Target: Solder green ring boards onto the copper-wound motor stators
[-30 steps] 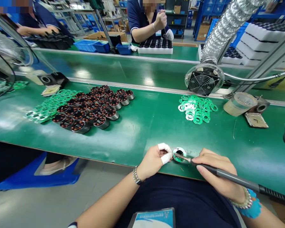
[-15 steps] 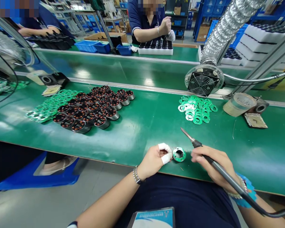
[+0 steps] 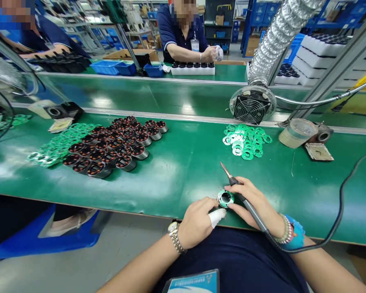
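A green ring-shaped circuit board [image 3: 221,200] lies near the table's front edge, seemingly on top of a round metal part mostly hidden beneath it. My left hand [image 3: 199,219] is closed at its left side, white tape wrapped on the thumb, fingertips against the rim. In my right hand [image 3: 256,205] is a soldering iron [image 3: 250,209], its tip pointing up and left, away from the board. The thumb and a fingertip of that hand also touch the right side of the ring.
Wound motor stators [image 3: 126,162] stand in rows at left, beside green ring boards [image 3: 64,138]. More loose ring boards [image 3: 247,140] lie under a fume fan [image 3: 252,108]. A tub [image 3: 297,134] and iron stand [image 3: 323,134] are at right. A co-worker [image 3: 183,40] sits across.
My right hand has moved left with the soldering iron and now touches the ring board. The left hand's fingers have turned downward around its near side. The view has shifted slightly.
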{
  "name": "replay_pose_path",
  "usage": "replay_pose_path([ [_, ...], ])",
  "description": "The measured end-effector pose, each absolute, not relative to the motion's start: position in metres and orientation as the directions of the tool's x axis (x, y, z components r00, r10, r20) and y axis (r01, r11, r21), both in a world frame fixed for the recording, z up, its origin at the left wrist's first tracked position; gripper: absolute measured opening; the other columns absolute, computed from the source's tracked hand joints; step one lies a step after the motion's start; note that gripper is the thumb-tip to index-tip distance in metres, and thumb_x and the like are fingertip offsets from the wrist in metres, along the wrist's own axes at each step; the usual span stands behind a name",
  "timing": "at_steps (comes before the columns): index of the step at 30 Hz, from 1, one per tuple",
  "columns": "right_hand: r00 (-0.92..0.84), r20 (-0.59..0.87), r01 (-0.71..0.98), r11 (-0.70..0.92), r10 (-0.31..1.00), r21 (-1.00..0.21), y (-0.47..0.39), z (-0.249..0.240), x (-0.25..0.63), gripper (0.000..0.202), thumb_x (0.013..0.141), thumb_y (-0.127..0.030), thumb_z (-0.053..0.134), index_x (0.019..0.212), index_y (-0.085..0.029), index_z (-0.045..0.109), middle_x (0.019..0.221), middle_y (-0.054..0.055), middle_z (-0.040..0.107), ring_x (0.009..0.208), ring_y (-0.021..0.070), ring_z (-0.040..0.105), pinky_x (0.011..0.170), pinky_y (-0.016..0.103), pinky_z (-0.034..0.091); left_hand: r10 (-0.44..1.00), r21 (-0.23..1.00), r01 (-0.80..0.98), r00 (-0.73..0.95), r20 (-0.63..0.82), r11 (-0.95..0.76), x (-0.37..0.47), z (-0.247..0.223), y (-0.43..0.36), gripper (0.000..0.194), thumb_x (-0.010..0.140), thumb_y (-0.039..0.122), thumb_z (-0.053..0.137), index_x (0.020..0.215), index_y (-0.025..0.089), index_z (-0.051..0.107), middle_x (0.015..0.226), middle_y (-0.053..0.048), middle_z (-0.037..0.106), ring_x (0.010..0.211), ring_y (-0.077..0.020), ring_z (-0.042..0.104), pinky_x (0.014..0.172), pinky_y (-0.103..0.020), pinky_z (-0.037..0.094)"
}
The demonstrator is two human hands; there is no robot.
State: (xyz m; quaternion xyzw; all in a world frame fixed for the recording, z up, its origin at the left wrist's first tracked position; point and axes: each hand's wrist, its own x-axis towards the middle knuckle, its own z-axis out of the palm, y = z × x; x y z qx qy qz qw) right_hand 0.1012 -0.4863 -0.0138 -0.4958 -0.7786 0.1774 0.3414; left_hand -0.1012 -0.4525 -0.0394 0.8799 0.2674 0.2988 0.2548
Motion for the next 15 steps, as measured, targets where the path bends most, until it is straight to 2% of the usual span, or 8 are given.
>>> replay_pose_path([
  [2, -0.219, 0.389, 0.674, 0.427, 0.895, -0.603, -0.492, -0.017, 0.098, 0.034, 0.081, -0.017, 0.056, 0.114, -0.018, 0.051, 0.112, 0.011, 0.057, 0.111, 0.0244, 0.049, 0.093, 0.041, 0.045, 0.702, 0.776, 0.249, 0.637, 0.320, -0.580, -0.098, -0.035, -0.448, 0.008, 0.080, 0.022, 0.057, 0.078, 0.017, 0.062, 0.077, -0.005, 0.061, 0.070, -0.0144, 0.057, 0.065, -0.026, 0.048],
  [4, -0.187, 0.407, 0.687, 0.415, 0.894, -0.596, -0.497, -0.019, 0.096, 0.035, 0.080, -0.017, 0.058, 0.115, -0.019, 0.050, 0.110, 0.010, 0.058, 0.111, 0.0252, 0.048, 0.092, 0.042, 0.045, 0.790, 0.950, 0.143, 0.596, 0.141, -0.278, -0.094, -0.029, -0.443, 0.007, 0.077, 0.021, 0.061, 0.073, 0.016, 0.062, 0.079, -0.004, 0.062, 0.073, -0.0140, 0.059, 0.069, -0.026, 0.049],
  [6, -0.178, 0.418, 0.682, 0.418, 0.891, -0.600, -0.499, -0.019, 0.093, 0.036, 0.080, -0.017, 0.059, 0.115, -0.019, 0.049, 0.109, 0.010, 0.059, 0.111, 0.0253, 0.047, 0.093, 0.042, 0.044, 0.820, 0.997, 0.066, 0.568, -0.065, 0.034, -0.091, -0.025, -0.438, 0.008, 0.073, 0.021, 0.065, 0.071, 0.015, 0.061, 0.075, -0.003, 0.063, 0.071, -0.0131, 0.059, 0.070, -0.025, 0.049],
  [8, -0.170, 0.434, 0.657, 0.430, 0.885, -0.620, -0.497, -0.015, 0.089, 0.034, 0.081, -0.015, 0.057, 0.113, -0.019, 0.050, 0.107, 0.009, 0.059, 0.109, 0.0239, 0.048, 0.092, 0.040, 0.044, 0.817, 0.976, 0.023, 0.542, -0.194, 0.216, -0.089, -0.023, -0.436, 0.010, 0.069, 0.020, 0.068, 0.069, 0.014, 0.061, 0.070, -0.001, 0.063, 0.067, -0.0121, 0.058, 0.069, -0.024, 0.048],
  [11, -0.150, 0.445, 0.597, 0.439, 0.883, -0.671, -0.489, -0.007, 0.082, 0.026, 0.082, -0.010, 0.052, 0.106, -0.020, 0.053, 0.101, 0.008, 0.059, 0.101, 0.0200, 0.052, 0.086, 0.034, 0.046, 0.828, 0.953, -0.020, 0.500, -0.253, 0.303, -0.088, -0.025, -0.435, 0.013, 0.062, 0.019, 0.073, 0.068, 0.014, 0.062, 0.070, 0.000, 0.064, 0.067, -0.0116, 0.058, 0.069, -0.023, 0.047],
  [15, -0.127, 0.396, 0.519, 0.401, 0.910, -0.755, -0.479, -0.001, 0.073, 0.021, 0.082, -0.009, 0.051, 0.099, -0.021, 0.053, 0.086, 0.004, 0.056, 0.086, 0.0167, 0.054, 0.076, 0.030, 0.047, 0.832, 0.960, -0.017, 0.503, -0.233, 0.279, -0.088, -0.027, -0.434, 0.012, 0.063, 0.021, 0.072, 0.068, 0.014, 0.064, 0.068, 0.000, 0.064, 0.066, -0.0115, 0.057, 0.068, -0.023, 0.046],
])
